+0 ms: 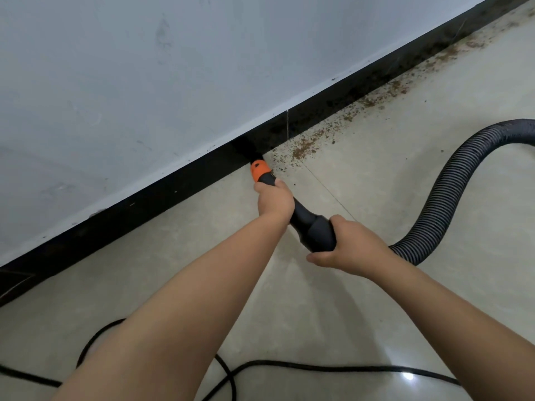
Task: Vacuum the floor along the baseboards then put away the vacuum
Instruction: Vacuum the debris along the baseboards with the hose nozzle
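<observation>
Black power cord [289,364] is lying on the floor [362,299] closest to me, curling under my two arms. Next up, my right hand [351,246] is wrapping its curled fingers round the fat black end of the vacuum nozzle [311,227], just where the ribbed hose [443,198] is joining on. The hose is bending away to my right and going out of the picture. A bit farther on, my left hand [273,199] is gripping the thin part of the nozzle, fingers curled tight round it, right below the orange collar [258,170].

So the nozzle is running in a long line from my right hand, up and left past my left hand, to the wall. Its tip is pushing against the black baseboard [144,204], where the baseboard is meeting the floor. I think the tip is touching the floor, but it is black on black there, so I am not sure.

The thing that matters is the brown dirt [307,147]. It is lying just to the right of the tip and is trailing far off to the right along the baseboard. To the left of the tip the floor edge is looking clean. So I am guessing the next move is sliding the tip right, and my left hand, being nearer the tip, is the one steering.

Farthest off is the pale wall [144,82].
</observation>
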A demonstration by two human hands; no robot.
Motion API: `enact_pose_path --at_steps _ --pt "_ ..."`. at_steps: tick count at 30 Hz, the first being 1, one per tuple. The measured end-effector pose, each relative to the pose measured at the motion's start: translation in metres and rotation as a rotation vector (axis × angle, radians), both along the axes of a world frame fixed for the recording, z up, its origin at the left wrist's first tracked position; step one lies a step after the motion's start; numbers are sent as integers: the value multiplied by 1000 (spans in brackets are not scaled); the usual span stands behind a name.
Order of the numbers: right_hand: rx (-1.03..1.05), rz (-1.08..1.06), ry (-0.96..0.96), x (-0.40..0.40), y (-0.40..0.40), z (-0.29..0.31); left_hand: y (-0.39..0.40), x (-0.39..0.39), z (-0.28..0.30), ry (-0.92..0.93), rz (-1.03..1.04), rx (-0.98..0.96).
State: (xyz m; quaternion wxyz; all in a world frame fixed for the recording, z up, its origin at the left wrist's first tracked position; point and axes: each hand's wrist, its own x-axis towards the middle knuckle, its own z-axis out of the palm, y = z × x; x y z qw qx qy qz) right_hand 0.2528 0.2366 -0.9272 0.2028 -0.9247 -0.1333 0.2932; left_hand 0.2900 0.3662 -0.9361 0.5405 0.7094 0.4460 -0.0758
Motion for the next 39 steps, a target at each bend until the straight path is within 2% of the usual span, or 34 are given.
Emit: enact_pose_path --at_steps 21,27,31,39 --pt "-41 -126 -74 6 -5 3 -15 23 9 -21 -12 -219" --pt "-6 38 -95 -7 -5 15 -3 -12 18 -77 266 -235" --pt "45 170 -68 -20 6 26 16 -53 23 -82 349 -210" --pt "189 364 59 -57 75 17 79 -116 14 -44 595 -47"
